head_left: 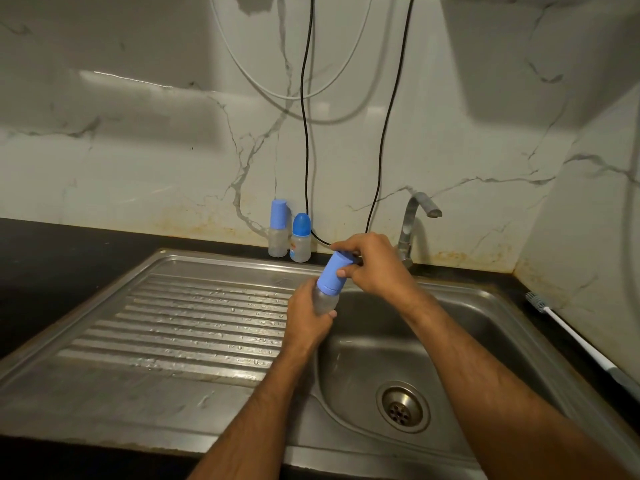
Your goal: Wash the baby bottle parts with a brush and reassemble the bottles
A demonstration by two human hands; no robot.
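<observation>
My left hand (306,318) grips the clear body of a baby bottle (325,301), tilted to the right over the sink's edge. My right hand (372,263) holds the blue cap (333,274) that sits on that bottle's top, thumb on its side. Two more capped bottles stand at the back of the counter against the wall: a taller one (278,228) and a shorter one with a rounded blue cap (300,239). The bottle brush (568,332), white-handled with a grey head, lies on the counter to the right of the sink.
The steel sink basin (457,327) with its drain (402,407) lies below my hands. A ribbed, wet draining board (180,323) stretches to the left. The tap (414,220) rises behind my right hand. Black and white cables (306,133) hang down the marble wall.
</observation>
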